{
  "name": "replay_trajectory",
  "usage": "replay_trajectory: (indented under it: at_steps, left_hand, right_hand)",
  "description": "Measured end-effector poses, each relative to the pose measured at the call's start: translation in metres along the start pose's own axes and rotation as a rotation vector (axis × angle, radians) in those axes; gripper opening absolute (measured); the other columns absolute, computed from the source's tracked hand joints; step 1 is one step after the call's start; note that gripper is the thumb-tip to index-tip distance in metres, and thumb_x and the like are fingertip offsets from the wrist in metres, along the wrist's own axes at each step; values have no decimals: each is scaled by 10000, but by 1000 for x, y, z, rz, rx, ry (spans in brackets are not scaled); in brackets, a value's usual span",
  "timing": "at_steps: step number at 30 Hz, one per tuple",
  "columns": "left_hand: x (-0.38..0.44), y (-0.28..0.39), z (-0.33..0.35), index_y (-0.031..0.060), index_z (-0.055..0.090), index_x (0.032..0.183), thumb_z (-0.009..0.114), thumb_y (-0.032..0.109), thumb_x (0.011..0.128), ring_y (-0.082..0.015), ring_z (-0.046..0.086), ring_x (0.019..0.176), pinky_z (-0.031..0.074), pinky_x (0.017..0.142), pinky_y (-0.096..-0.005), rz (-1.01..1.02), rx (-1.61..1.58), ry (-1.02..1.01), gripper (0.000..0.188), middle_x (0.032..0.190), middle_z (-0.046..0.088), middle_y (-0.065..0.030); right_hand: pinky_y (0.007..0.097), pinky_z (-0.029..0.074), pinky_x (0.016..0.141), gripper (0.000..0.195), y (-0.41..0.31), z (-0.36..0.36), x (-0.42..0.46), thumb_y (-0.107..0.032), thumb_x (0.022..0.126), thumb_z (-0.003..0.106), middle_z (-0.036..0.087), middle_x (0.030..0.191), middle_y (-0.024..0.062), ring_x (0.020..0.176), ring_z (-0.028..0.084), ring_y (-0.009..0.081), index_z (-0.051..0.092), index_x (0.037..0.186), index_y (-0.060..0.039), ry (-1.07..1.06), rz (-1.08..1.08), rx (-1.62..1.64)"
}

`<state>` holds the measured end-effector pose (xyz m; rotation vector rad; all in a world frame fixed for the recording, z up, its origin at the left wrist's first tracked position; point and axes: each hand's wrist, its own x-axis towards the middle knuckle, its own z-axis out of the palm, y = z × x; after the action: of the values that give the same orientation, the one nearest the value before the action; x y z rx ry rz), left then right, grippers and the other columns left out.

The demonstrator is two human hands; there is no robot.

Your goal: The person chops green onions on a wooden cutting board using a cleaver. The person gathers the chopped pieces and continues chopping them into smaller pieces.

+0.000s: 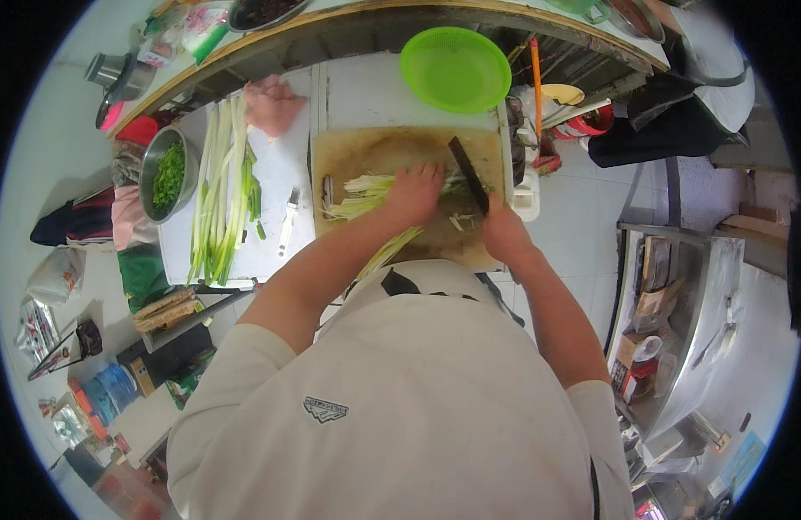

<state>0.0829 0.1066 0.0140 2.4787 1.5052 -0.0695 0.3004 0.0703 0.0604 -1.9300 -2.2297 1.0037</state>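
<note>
My left hand (416, 192) presses down on a bundle of sliced scallions (368, 192) lying across a worn cutting board (400, 143). In my right hand (506, 234) is the handle of a cleaver (468, 174), its dark blade seen nearly edge-on, just right of my left fingers. Small cut pieces (462, 222) lie on the board near the blade. Longer green strands (394, 250) hang over the board's near edge towards my waist. What lies directly beneath my left palm is hidden.
Whole scallions (221, 195) lie on the white surface at left, beside a white-handled peeler (288, 221) and a pink cloth or bag (273, 105). A steel bowl (169, 174) holds chopped greens. A green plastic basket (455, 70) stands behind the board. Another person's dark-clothed leg (660, 133) shows at right.
</note>
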Motion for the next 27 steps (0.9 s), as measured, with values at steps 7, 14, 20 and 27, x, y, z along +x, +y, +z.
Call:
replay_trajectory:
  at_steps: [7,14,20,27]
  left_hand:
    - [12,13,-13,-11,365,1468,784,523,670,-376,476,1258,360,1025,-600,-61,-114,-50,1047,1325,509,-214]
    - [-7,38,-28,-4,267,1541,672,765,672,-450,294,1435,212,1122,-658,-17,74,-129,1230,1558,307,-274]
    - [8,39,0,-11,303,1523,650,663,767,-389,366,1381,262,1106,-611,-101,44,-22,1070,1474,417,-232]
    - [17,30,22,-9,395,1459,726,422,732,-296,466,1265,349,1026,-573,-147,78,117,909,1317,511,-150]
  right_hand:
    - [571,510,800,370,10,-13,5,-27,871,505,582,1043,360,945,616,523,399,1220,37,-62,-25,-69]
    - [581,514,804,407,6,-9,3,-36,872,512,558,1093,372,935,613,538,386,1253,37,-21,-40,-6]
    - [561,529,809,440,3,-13,0,-21,867,504,535,1103,388,920,616,541,363,1274,67,-33,-33,-18]
    - [555,534,804,432,7,-9,0,-21,862,508,529,1100,391,931,617,535,364,1260,71,-18,-60,-4]
